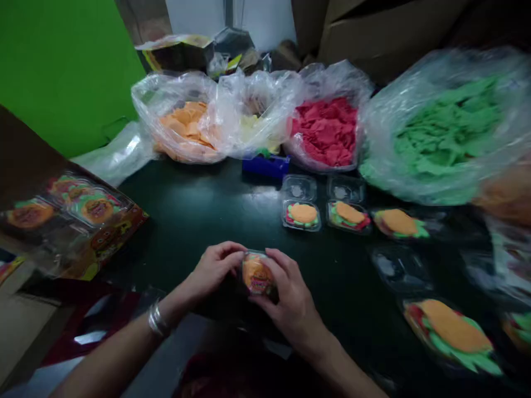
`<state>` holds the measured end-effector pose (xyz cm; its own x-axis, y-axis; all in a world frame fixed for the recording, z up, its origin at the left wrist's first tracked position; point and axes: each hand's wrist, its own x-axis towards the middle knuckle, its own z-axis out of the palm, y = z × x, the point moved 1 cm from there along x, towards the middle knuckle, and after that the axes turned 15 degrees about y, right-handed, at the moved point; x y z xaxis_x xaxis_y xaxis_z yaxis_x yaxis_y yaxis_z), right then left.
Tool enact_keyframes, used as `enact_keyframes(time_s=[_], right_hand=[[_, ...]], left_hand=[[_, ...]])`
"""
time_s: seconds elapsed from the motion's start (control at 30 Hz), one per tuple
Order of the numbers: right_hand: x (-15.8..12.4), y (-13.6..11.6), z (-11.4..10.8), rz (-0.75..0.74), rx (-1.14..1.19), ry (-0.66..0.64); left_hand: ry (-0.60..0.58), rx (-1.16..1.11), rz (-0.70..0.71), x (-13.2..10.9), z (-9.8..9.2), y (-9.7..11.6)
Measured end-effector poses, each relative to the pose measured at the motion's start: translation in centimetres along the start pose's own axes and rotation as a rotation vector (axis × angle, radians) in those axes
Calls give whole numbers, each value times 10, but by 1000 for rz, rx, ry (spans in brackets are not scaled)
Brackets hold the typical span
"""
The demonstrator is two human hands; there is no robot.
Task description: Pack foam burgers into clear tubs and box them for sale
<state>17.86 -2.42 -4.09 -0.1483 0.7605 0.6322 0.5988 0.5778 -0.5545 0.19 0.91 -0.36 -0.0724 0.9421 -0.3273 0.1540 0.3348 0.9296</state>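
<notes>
A small clear plastic box [256, 272] with an orange-bunned toy-like burger inside and a printed label on top is held low over the dark table. My left hand [218, 265] pinches its left edge with thumb and fingers. Wrapped round the right side is my right hand [286, 284], thumb at the near edge and fingers over the top. The box looks closed, though my fingers cover part of its rim. Beyond my hands stand open clear boxes holding layered burgers, one [302, 214] nearest and another [348, 214] to its right.
Along the back stand plastic bags of orange pieces [186, 124], yellow pieces, red pieces [326, 130] and green pieces [452, 132]. A blue tape dispenser [265, 166] sits before them. At left is a display carton [112, 237] of packed burgers. More open boxes [452, 331] lie at right.
</notes>
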Motion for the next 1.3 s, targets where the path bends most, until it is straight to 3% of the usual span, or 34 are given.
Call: enact_keyframes(time_s=[0.13, 0.37, 0.5, 0.57, 0.7, 0.77, 0.87, 1.1, 1.2, 1.3], right_hand=[[-6, -1, -2, -18, -18, 58], [-8, -3, 4, -9, -21, 93], [-5, 0, -3, 44, 3, 46], [-1, 4, -17, 131, 52, -2], [10, 13, -52, 482, 110, 10], [17, 13, -60, 601, 196, -100], [26, 9, -59, 662, 332, -229], [27, 7, -49, 756, 549, -287], [27, 14, -39, 910, 641, -285], [29, 21, -30, 1000, 668, -295]], left_hand=[[27, -24, -25, 5, 8, 0], [138, -16, 102, 3, 18, -7], [151, -122, 60, 6, 20, -15], [153, -223, 2, 6, 19, -20], [119, -450, -97, 3, 22, -27], [74, -494, -106, 1, 24, -26], [16, -466, -72, -3, 25, -20], [-62, -373, -20, -8, 16, -17], [-34, -370, -164, 0, 16, -16], [-86, -414, -374, 10, 16, -7]])
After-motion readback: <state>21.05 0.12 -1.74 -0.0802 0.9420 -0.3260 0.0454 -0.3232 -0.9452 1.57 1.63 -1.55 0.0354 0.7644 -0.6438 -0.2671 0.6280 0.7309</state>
